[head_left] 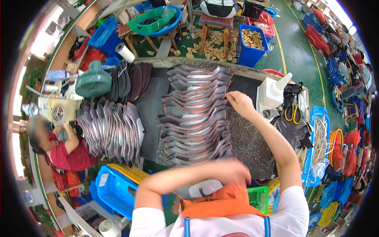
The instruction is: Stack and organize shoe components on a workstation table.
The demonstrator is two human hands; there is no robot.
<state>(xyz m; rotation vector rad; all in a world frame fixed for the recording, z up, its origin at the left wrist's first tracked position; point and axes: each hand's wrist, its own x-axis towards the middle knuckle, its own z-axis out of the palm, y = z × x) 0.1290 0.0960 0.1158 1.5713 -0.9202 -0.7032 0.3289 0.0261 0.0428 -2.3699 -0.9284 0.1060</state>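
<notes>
A long overlapping row of grey, wing-shaped shoe-upper pieces with orange edges and pale middles lies on the dark worktable. My right hand is at the row's right edge, fingers bent and pressed together on the tip of one piece. Smeared by motion, my left hand crosses in front of my body, just past the near end of the row; its fingers cannot be made out. Below it, a grey and white piece lies over my orange apron.
Leftward on the table are a second row of similar pieces, dark stacked pieces and a green fan. A co-worker sits beyond. To the right stand a white spouted bottle, yellow-handled scissors and a blue basket.
</notes>
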